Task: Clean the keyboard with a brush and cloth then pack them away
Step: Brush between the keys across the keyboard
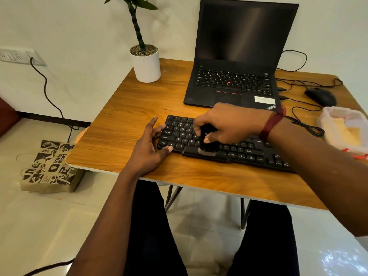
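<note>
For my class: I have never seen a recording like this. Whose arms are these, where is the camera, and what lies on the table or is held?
No machine here: a person wears a camera on the head, so the single view looks down at their own arms. The left hand rests open at the left end of the keyboard. The right hand holds a small dark brush, its bristles on the keys by the space bar. The wooden table also bears a laptop, a potted plant, a mouse and a plastic bag.
</note>
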